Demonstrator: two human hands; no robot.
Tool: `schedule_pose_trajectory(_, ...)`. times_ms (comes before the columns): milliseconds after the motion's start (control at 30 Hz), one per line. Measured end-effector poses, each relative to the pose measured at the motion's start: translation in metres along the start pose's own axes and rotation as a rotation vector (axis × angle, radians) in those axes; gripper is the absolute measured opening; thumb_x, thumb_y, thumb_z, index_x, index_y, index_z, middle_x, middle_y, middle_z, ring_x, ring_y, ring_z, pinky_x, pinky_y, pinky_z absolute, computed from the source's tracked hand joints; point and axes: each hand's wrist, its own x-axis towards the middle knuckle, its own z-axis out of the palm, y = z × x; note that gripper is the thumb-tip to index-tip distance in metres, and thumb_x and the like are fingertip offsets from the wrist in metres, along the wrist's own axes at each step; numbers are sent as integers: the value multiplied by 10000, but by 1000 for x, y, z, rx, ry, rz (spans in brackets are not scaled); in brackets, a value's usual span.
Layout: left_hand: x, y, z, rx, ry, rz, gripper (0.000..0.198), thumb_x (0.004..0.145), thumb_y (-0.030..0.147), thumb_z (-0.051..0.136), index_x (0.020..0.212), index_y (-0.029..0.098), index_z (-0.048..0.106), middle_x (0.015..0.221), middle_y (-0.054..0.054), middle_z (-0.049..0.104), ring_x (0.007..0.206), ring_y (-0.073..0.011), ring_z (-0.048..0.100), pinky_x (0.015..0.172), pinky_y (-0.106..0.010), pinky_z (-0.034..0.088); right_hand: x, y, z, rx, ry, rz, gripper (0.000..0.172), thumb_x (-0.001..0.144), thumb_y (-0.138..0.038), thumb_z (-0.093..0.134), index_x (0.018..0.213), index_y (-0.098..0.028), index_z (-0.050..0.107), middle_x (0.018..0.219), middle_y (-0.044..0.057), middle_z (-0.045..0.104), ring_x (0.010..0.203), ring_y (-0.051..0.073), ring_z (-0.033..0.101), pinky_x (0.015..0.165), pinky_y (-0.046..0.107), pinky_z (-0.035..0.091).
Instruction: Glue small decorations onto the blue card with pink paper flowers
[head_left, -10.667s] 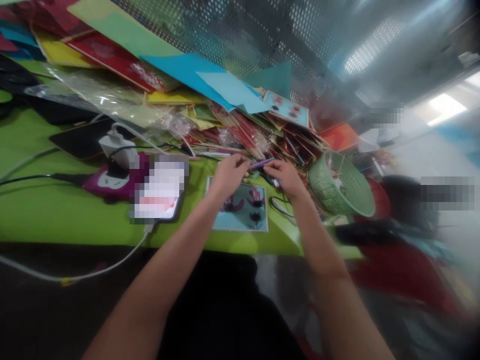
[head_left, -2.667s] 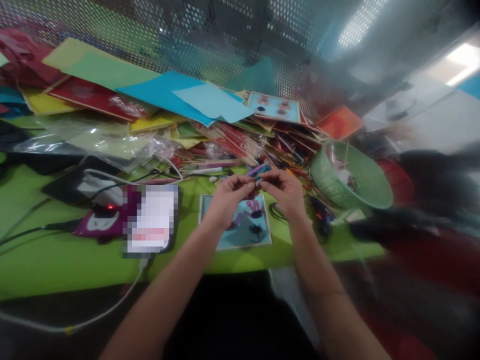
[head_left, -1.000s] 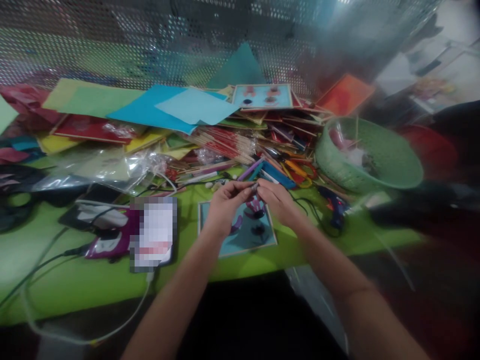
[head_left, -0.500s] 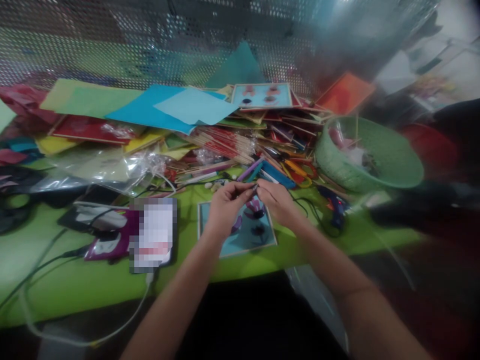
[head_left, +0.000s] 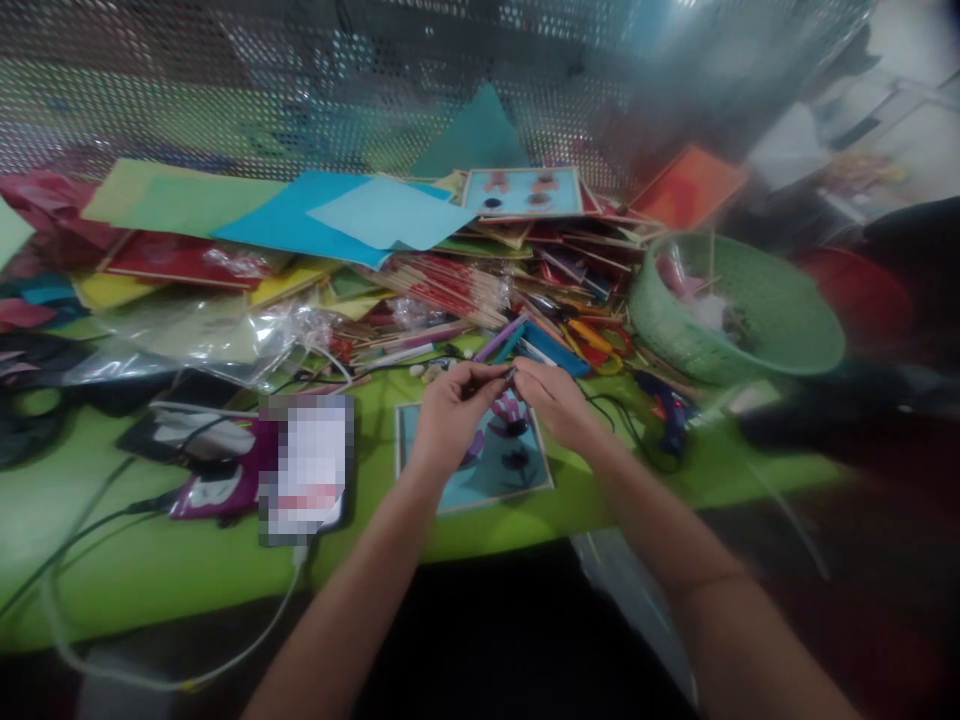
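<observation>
A light blue card with a pale wooden border (head_left: 491, 485) lies on the green table, with purple and dark pieces on its face. Above its upper part my left hand (head_left: 454, 410) and my right hand (head_left: 553, 400) meet at the fingertips. Both are closed in a pinch around something small and dark, too tiny to make out. My left hand covers the upper left of the card. A purple striped piece (head_left: 510, 408) shows just beneath the fingers.
Behind my hands are a blue tray (head_left: 551, 348), orange-handled scissors (head_left: 596, 335) and heaped sticks and paper. A green basket (head_left: 787, 310) and a glue gun (head_left: 670, 415) are at the right. A phone (head_left: 307, 470), cables and a purple power strip (head_left: 217, 490) lie left.
</observation>
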Motion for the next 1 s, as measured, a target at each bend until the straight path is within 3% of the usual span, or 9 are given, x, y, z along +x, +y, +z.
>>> schedule_pose_trajectory(300, 3, -2, -1, -182, 28, -93, 246, 724, 293, 850, 932, 178, 783, 880, -33, 765, 807, -133, 687, 818, -259, 544, -2, -2, 1, 115, 22, -11, 354, 1035, -421, 351, 757, -226, 450, 716, -6, 500, 687, 156, 463, 658, 303, 334)
schedule_pose_trajectory(600, -1, 6, 0, 218, 36, 145, 142, 847, 262, 717, 971, 195, 741, 882, -20, 743, 801, -150, 662, 774, -277, 527, -1, -7, 1, -90, 50, -65, 282, 976, -284, 446, 712, -225, 369, 674, -24, 447, 638, 137, 408, 626, 293, 265)
schedule_pose_trajectory(867, 0, 0, -1, 251, -5, 217, 115, 860, 234, 708, 966, 192, 723, 897, -19, 729, 814, -143, 659, 764, -262, 505, 0, -6, 5, -111, 120, -119, 265, 900, -189, 450, 654, -219, 355, 623, -31, 421, 603, 122, 395, 611, 292, 255)
schedule_pose_trajectory(1000, 1, 1, 0, 129, -15, 119, 126, 818, 241, 753, 925, 179, 732, 838, -16, 719, 782, -136, 645, 742, -255, 495, -2, -5, 5, -61, 171, -99, 283, 863, -190, 459, 620, -219, 318, 603, -37, 360, 592, 117, 361, 598, 298, 243)
